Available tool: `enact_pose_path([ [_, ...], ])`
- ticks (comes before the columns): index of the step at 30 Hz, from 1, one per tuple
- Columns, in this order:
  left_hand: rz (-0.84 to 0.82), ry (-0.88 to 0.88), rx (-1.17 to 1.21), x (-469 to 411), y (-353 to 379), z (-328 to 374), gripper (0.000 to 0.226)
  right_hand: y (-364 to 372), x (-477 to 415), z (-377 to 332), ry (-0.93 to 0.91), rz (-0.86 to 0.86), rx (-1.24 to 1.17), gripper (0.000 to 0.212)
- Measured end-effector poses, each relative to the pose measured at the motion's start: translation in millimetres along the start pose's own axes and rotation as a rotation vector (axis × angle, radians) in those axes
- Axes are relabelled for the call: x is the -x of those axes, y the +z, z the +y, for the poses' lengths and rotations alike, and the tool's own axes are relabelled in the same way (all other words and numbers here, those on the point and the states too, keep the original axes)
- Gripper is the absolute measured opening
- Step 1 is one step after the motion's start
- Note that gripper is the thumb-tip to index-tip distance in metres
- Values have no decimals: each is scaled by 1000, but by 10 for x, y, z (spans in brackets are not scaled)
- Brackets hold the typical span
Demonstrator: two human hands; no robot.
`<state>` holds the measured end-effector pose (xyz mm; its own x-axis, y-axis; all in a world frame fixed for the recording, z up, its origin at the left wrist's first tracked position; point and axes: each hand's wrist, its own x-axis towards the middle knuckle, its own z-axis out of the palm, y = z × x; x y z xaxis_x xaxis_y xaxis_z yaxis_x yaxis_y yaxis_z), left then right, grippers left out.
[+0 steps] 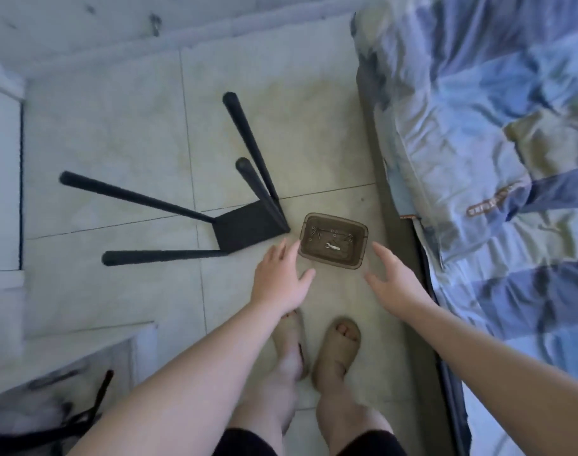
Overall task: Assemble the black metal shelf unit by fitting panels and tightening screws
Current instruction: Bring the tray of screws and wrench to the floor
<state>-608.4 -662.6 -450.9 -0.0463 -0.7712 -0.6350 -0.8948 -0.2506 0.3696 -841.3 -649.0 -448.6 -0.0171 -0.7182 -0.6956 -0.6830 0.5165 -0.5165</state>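
Note:
A black metal unit (245, 227) stands upside down on the tiled floor, its square panel down and its long black legs pointing up toward me. Just right of it sits a small brown translucent box (333, 240) with screws and a small silver tool inside. My left hand (279, 279) hovers with straight fingers just left of the box, near the black panel's corner. On the box's right side my right hand (394, 279) is spread flat. Neither hand holds anything or touches the box.
A bed with a blue checked cover (498, 159) fills the right side, its dark frame edge (396, 225) close to the box. My two feet in beige sandals (337, 340) stand below the hands. White furniture (1, 179) stands at left, black cables (93, 409) bottom left.

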Motion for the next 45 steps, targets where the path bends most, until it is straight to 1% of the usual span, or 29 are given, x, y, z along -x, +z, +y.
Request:
enact_pose_path([
  [4,139,-21,-15,1050,-566,194,70,-341,887,-687,-195,-2,172,68],
  [7,240,-23,9,1704,-891,153,70,-481,1440,-1209,-362,25,291,68],
  [11,356,-47,8,2383,-1276,-66,74,-501,2008,-1833,-578,43,443,68],
  [15,471,-110,36,2942,-1554,-519,74,-252,2440,-2408,-722,44,574,69],
  [18,564,-154,31,3336,-1668,-967,77,86,2730,-2799,-845,40,667,71],
  [21,618,-202,29,3751,-1711,-1495,74,525,3005,-3138,-964,47,774,73],
  [25,680,-300,88,4344,-1721,-2223,76,1208,3346,-3530,-1081,-12,849,73],
  [28,714,-380,135,4782,-1673,-2751,79,1772,3606,-3799,-1162,-95,901,74],
  [31,756,-499,184,5164,-1577,-3207,77,2336,3851,-4033,-1294,-181,979,73],
  [37,793,-749,246,5728,-1284,-3834,74,3305,4249,-4487,-1526,-384,1065,72],
  [41,769,-908,355,5906,-1122,-4112,73,3823,4409,-4760,-1601,-510,1109,73],
  [45,757,-1043,518,5944,-1088,-4379,76,4366,4427,-5002,-1606,-629,1165,70],
])
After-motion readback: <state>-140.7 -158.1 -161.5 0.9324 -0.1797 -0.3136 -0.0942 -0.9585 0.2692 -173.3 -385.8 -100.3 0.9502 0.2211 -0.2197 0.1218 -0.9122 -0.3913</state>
